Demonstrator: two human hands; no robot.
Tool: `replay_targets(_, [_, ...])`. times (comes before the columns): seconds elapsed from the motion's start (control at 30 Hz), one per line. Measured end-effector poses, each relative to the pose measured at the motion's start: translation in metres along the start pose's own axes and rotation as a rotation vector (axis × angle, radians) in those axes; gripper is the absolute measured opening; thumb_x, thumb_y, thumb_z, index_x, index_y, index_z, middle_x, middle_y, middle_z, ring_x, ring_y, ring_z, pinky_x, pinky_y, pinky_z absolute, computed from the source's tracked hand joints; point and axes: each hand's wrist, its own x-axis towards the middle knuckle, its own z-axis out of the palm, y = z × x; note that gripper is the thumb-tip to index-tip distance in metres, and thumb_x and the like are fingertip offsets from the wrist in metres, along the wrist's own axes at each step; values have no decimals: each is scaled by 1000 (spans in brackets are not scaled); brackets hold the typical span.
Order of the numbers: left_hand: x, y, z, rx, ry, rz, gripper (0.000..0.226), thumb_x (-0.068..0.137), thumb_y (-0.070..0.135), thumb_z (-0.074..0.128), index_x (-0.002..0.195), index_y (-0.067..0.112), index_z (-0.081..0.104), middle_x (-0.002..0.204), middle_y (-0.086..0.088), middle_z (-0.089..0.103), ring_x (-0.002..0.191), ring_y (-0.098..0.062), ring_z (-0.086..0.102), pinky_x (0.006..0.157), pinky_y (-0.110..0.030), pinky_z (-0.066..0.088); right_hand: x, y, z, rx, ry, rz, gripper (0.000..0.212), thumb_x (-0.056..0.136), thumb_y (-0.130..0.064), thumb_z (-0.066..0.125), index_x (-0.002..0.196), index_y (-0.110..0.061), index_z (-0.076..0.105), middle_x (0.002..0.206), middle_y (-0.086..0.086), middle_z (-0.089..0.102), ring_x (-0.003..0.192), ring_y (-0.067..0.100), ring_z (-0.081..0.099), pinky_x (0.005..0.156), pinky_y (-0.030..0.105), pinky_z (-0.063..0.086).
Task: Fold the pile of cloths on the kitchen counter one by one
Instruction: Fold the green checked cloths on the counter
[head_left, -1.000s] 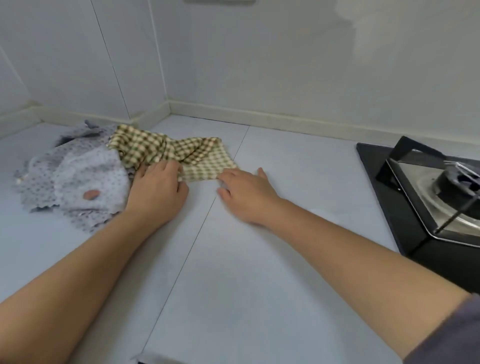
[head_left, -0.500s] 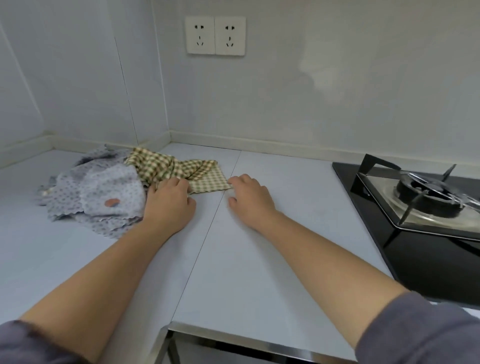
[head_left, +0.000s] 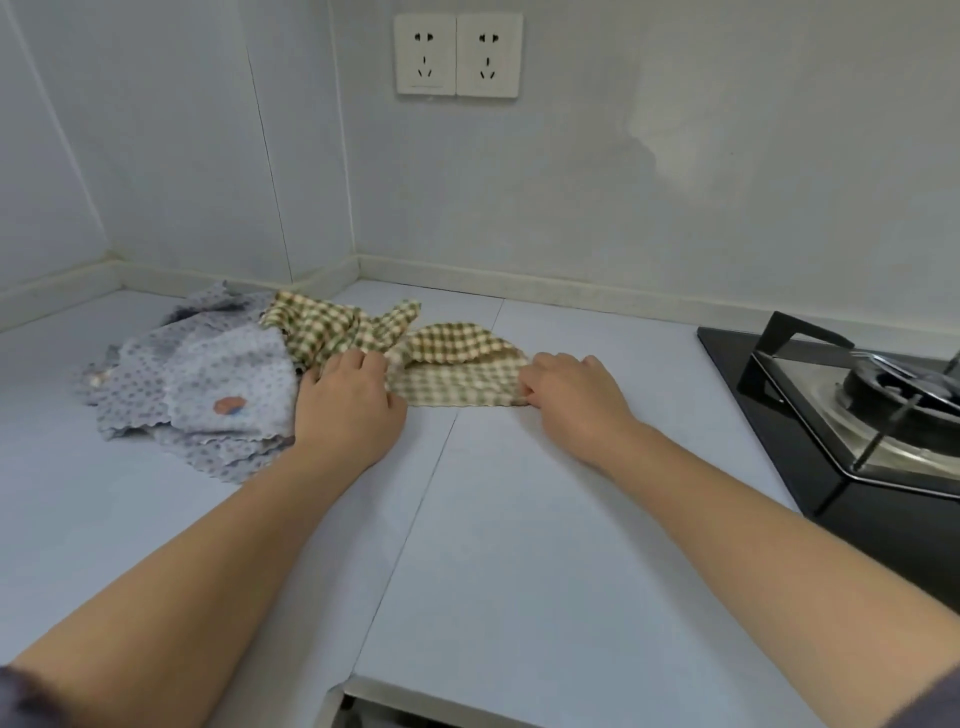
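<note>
Both hands are on the checked cloth (head_left: 457, 387), which lies on the counter (head_left: 519, 545) near the back corner, stretched sideways between them. Left hand (head_left: 348, 402) is palm down, fingers curled into the bunched left part of the cloth and gripping it, fingertips buried in the folds. Right hand (head_left: 571, 395) is knuckles up, fingers curled under at the cloth's right edge, pinching that end; thumb tip hidden.

The cloth is green and cream gingham, thin and soft, with a waffle-like weave. Its right half is flat with a top layer folded over in a curved flap. Its left half is crumpled into ridges, one corner sticking up. The left end overlaps the pile of grey cloths (head_left: 208, 384), just beside the left hand. The pile is rumpled and several layers deep, pale grey with small dark dots and wavy scalloped edges. The top one has a small orange and blue patch (head_left: 228, 405).

The counter is smooth, matte, pale blue-grey, with a straight seam (head_left: 431, 483) running front to back between the forearms. Gas hob (head_left: 857, 410) at right, well apart from the cloth: glossy black glass, steel drip tray, angular black pan support, round burner. Walls (head_left: 727, 182) are plain glossy pale panels with a cream upstand strip (head_left: 571, 291) along the base. White double socket (head_left: 457, 54) on the back wall above the cloths. Dark grey sleeve (head_left: 21, 699) at the lower left corner, another at the lower right
</note>
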Motion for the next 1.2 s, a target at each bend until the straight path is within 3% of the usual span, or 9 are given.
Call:
replay_targets(0.2, [-1, 1, -2, 32, -36, -36, 25, 90, 27, 46, 108, 12, 54, 115, -8, 56, 110, -27, 50, 94, -44, 36, -81, 46, -27, 117, -108, 123, 18, 98, -14, 41, 103, -23, 56, 105, -8, 46, 100, 16, 46, 83, 30, 32])
replay_targets(0.3, [-5, 8, -6, 35, 49, -16, 23, 87, 19, 52, 107, 10, 58, 110, -10, 60, 105, -30, 53, 90, -44, 37, -98, 53, -37, 163, -136, 198, 14, 92, -20, 44, 83, -23, 53, 93, -10, 48, 86, 15, 43, 81, 31, 30])
replay_targets(0.43, [-17, 39, -12, -161, 200, 131, 24, 87, 23, 55, 102, 9, 66, 106, -10, 65, 101, -32, 58, 91, -46, 39, -98, 51, -45, 185, -140, 245, 34, 90, -27, 41, 57, -19, 36, 59, -5, 44, 57, 17, 36, 81, 34, 35])
replay_targets(0.6, [-30, 82, -6, -419, -190, 471, 50, 87, 51, 42, 123, 21, 58, 125, 7, 58, 114, -11, 52, 96, -25, 40, -98, 53, -41, 253, -25, 248, 34, 94, -26, 44, 62, -15, 42, 65, -4, 46, 62, 17, 42, 59, 26, 26])
replay_targets(0.67, [-32, 87, -4, -416, -210, 523, 50, 86, 56, 36, 117, 25, 60, 113, 12, 61, 103, -7, 54, 90, -28, 44, -96, 53, -37, 243, 45, 217, 24, 95, -28, 48, 73, -18, 52, 83, -6, 52, 79, 17, 49, 68, 28, 29])
replay_targets(0.77, [-34, 83, -4, -446, -105, 489, 36, 88, 54, 40, 90, 26, 64, 87, 15, 61, 84, -4, 55, 79, -33, 45, -92, 53, -30, 229, 62, 162, 15, 95, -30, 50, 103, -24, 61, 112, -9, 56, 105, 14, 49, 87, 30, 31])
replay_targets(0.9, [-40, 85, -9, -494, -52, 374, 10, 85, 31, 66, 89, 26, 58, 82, 16, 58, 75, -1, 54, 67, -14, 39, -90, 47, -25, 225, 20, 109, 31, 97, -32, 47, 126, -25, 56, 122, -8, 57, 112, 15, 51, 91, 32, 33])
replay_targets(1.1, [-44, 90, -18, -326, -186, 161, 25, 81, 48, 67, 86, 25, 57, 76, 12, 51, 72, -4, 49, 68, -28, 35, -91, 42, -31, 222, 15, 138, 26, 93, -44, 52, 111, -26, 59, 88, -13, 53, 84, 13, 54, 83, 31, 34])
replay_targets(1.2, [-42, 95, -25, -365, -359, 101, 21, 84, 42, 67, 79, 26, 55, 73, 11, 53, 67, -6, 48, 60, -25, 33, -93, 41, -31, 226, 15, 156, 24, 92, -43, 51, 100, -24, 61, 83, -12, 56, 79, 14, 54, 78, 31, 40])
